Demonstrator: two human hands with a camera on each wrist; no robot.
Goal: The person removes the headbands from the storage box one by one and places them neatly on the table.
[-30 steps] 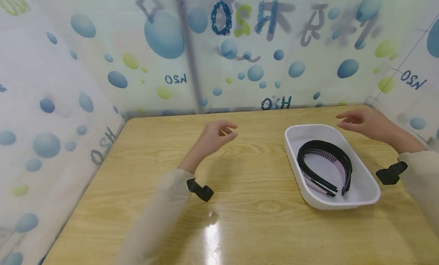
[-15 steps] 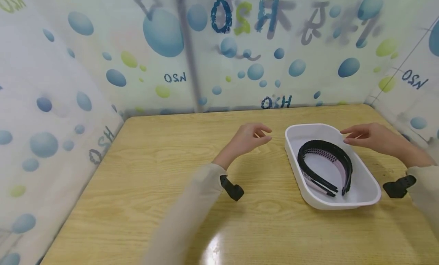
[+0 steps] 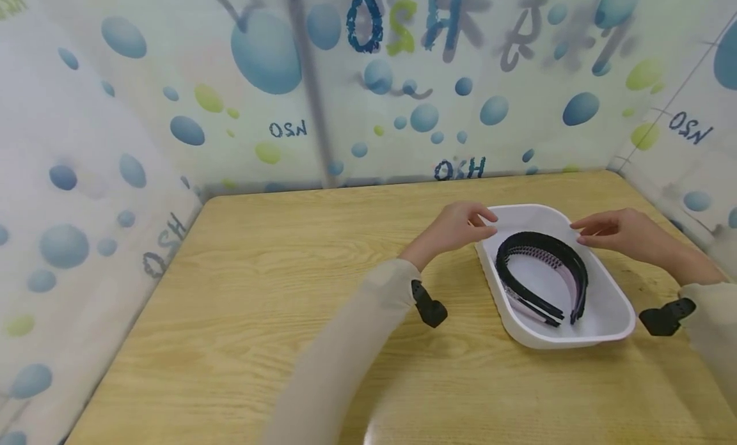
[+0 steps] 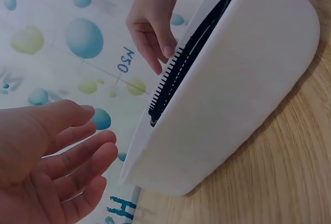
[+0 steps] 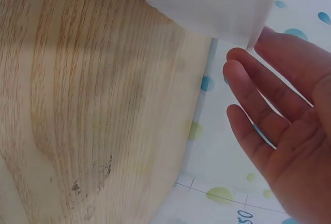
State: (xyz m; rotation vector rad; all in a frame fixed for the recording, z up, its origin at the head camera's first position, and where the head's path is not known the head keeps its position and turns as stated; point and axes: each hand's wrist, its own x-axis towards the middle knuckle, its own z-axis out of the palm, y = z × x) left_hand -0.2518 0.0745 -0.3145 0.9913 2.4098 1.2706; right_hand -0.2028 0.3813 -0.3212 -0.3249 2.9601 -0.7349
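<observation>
A white plastic tray (image 3: 613, 317) stands on the right side of the wooden table. Inside lie black headbands (image 3: 535, 240) with a pinkish one beneath; comb-like teeth (image 4: 166, 79) show along a black headband in the left wrist view. My left hand (image 3: 457, 227) hovers by the tray's far left corner, fingers loosely bent with nothing between them. In the left wrist view a gap separates its fingertips from the tray wall. At the right rim is my right hand (image 3: 624, 234), its thumb and fingertips right at the edge, fingers relaxed and slightly spread.
The wooden table (image 3: 276, 291) reaches back to a curtain (image 3: 414, 138) printed with blue and green bubbles. Similar sheeting hangs on both sides. Each wrist carries a small black camera (image 3: 430, 307) over a beige sleeve (image 3: 345, 362).
My left hand has moved right across the table to the tray's left rim. My right hand has come down and nearer to the right rim. The tray and headbands stay in place.
</observation>
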